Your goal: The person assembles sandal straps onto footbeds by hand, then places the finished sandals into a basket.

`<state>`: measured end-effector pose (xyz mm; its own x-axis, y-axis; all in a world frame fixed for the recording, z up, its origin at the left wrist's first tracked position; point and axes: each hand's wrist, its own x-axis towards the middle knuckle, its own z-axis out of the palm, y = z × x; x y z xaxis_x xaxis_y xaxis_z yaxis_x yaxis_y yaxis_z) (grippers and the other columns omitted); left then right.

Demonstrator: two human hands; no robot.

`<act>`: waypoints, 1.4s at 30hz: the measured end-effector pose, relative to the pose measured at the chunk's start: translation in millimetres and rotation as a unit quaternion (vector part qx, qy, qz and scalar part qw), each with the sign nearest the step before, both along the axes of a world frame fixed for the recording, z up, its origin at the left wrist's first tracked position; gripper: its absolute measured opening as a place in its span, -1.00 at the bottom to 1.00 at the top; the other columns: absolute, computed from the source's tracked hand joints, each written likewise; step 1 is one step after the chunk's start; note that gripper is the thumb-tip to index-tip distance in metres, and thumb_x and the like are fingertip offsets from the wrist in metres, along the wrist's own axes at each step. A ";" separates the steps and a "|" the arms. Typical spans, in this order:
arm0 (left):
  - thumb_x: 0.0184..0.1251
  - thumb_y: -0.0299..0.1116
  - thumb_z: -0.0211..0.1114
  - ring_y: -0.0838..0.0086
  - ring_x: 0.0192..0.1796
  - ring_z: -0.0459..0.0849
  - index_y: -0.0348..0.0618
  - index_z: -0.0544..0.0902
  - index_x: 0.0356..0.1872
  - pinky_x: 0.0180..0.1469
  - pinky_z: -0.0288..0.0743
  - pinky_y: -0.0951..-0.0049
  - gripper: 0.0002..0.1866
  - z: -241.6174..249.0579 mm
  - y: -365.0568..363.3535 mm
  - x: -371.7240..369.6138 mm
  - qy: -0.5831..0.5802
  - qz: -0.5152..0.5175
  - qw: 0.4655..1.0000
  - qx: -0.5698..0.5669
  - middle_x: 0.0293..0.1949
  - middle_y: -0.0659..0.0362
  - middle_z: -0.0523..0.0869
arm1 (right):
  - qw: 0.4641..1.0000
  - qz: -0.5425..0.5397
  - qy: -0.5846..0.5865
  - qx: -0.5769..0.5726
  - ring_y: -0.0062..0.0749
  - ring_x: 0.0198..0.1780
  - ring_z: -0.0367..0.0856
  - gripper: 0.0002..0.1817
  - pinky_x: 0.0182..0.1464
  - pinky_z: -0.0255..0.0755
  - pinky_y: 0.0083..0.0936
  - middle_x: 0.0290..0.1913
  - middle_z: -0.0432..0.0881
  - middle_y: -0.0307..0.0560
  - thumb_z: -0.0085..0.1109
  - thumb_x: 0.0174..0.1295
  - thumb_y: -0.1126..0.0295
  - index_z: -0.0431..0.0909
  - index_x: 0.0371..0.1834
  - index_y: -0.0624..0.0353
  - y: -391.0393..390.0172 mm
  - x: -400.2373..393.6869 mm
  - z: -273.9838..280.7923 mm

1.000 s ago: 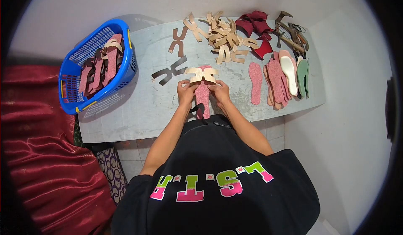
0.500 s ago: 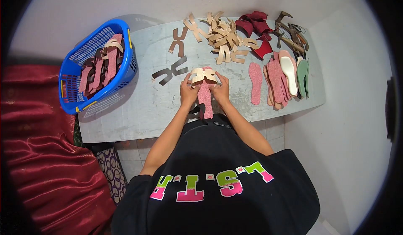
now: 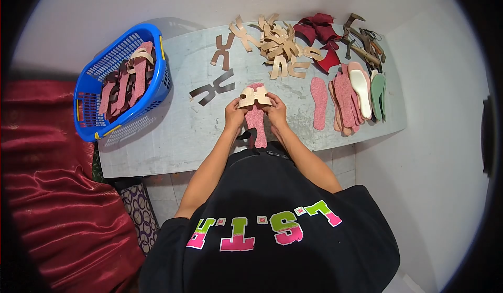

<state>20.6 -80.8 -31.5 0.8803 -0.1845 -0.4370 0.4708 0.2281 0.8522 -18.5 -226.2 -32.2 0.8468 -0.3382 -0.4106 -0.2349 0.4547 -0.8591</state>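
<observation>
Left hand (image 3: pixel 234 116) and right hand (image 3: pixel 276 111): fingers closed on opposite ends of tan H-shaped strap piece (image 3: pixel 254 97), held bent across upper end of pink speckled insole (image 3: pixel 255 120). Insole lay lengthwise on grey scuffed tabletop (image 3: pixel 178 130), between wrists. Dark H-shaped cutout (image 3: pixel 212 89) lay flat just left of hands. Heap of tan cutouts (image 3: pixel 277 44) sat beyond. Stacked pink insoles (image 3: pixel 343 102) fanned at right. Blue perforated plastic basket (image 3: pixel 91 115) with assembled pieces stood at table's left end.
</observation>
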 end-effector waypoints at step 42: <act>0.24 -0.09 0.40 0.33 -0.31 0.71 -0.25 0.67 -0.25 -0.21 0.50 0.33 -0.63 4.2 6.7 13.9 -0.226 -0.075 0.918 0.317 -0.37 0.00 0.74 | 0.999 -0.037 0.004 -0.001 -0.53 -0.19 0.65 -0.76 -0.12 0.51 -0.61 -0.15 0.69 -0.10 0.21 0.28 0.62 0.55 0.01 0.34 4.6 13.5 -4.7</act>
